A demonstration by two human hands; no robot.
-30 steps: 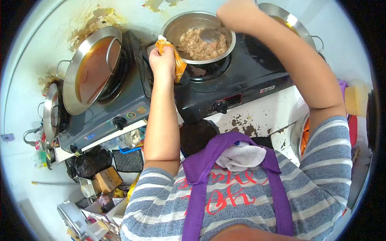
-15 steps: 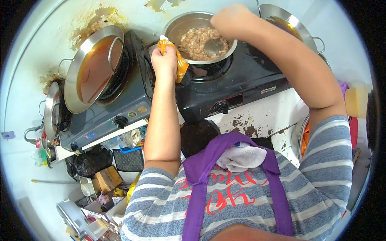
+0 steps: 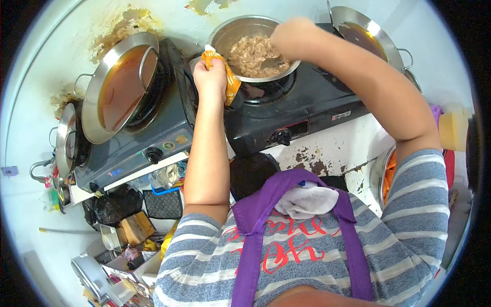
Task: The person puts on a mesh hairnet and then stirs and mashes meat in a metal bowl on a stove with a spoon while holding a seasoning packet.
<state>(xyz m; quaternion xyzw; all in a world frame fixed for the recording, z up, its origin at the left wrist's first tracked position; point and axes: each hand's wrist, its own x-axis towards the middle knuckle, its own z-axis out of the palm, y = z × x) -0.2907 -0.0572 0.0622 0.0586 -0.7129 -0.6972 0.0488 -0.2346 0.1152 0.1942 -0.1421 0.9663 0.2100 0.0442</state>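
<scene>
A metal pot (image 3: pixel 225 35) on the black stove (image 3: pixel 255 123) holds chunky brown food (image 3: pixel 250 53). My left hand (image 3: pixel 210 79) is closed around an orange patterned cloth (image 3: pixel 232 88) at the pot's left rim. Over the pot's right side, my right hand (image 3: pixel 294 38) is a closed fist. Below it, the rounded head of a spoon or ladle (image 3: pixel 271 63) rests in the food; the handle is mostly hidden by the hand.
A wide pan of reddish-brown liquid (image 3: pixel 125 87) stands on the left stove, with a smaller pan (image 3: pixel 65 138) beyond it. Another pan with dark oil (image 3: pixel 363 38) is at the right. Orange pieces (image 3: pixel 389 174) fill a container below right.
My right hand has moved down and slightly about over the pot, and the utensil's head has shifted through the food. My left hand stays on the cloth, nearly still.
</scene>
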